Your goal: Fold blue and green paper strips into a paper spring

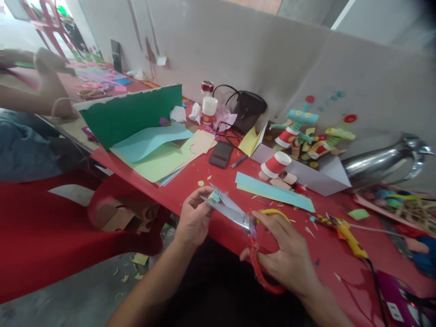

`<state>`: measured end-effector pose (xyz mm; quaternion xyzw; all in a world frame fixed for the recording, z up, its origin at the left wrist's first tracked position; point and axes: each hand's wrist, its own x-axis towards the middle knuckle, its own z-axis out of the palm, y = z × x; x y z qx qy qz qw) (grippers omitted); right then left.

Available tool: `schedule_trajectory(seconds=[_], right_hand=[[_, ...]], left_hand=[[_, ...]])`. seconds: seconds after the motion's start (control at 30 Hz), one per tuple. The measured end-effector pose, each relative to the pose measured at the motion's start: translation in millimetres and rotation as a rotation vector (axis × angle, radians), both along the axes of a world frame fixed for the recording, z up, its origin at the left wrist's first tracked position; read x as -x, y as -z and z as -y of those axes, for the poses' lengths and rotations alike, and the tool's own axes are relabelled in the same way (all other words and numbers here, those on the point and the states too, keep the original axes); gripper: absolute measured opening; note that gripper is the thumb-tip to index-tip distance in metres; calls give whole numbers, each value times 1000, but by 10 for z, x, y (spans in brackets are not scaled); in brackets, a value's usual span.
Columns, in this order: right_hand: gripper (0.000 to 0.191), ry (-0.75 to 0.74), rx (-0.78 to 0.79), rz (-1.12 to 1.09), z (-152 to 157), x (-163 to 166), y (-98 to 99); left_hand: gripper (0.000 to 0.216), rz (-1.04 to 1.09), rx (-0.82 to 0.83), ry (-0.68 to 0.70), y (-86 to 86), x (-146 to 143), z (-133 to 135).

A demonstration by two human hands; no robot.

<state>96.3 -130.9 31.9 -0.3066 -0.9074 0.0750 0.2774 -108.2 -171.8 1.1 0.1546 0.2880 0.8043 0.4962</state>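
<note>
My right hand [288,247] holds a pair of scissors [235,214] by its yellow and red handles, and the blades stand apart, pointing left. Between the fingertips of my left hand [195,215] is a small folded piece of light blue and green paper [214,196], which lies between the scissor blades. Beyond the scissors, a light blue paper strip [275,193] rests on a yellow-green one on the red table [218,247]. Small paper scraps are scattered around them.
A yellow glue gun [354,240] with a cord lies at the right. Behind are a red and white paper cup [276,164], a box of paper figures [299,175], a steel jug [378,161] and a phone [220,154]. Coloured sheets [146,156] lie left, near another person's arm [41,88].
</note>
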Motion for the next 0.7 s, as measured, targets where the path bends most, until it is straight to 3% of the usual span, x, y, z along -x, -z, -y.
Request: schedule_trajectory(seconds=[0.33, 0.7], right_hand=[[58, 21, -183, 35, 22, -105, -10], [61, -8, -39, -22, 34, -161, -8]], left_hand=[[25, 9, 25, -19, 48, -70, -45], [22, 96, 23, 44, -39, -152, -52]])
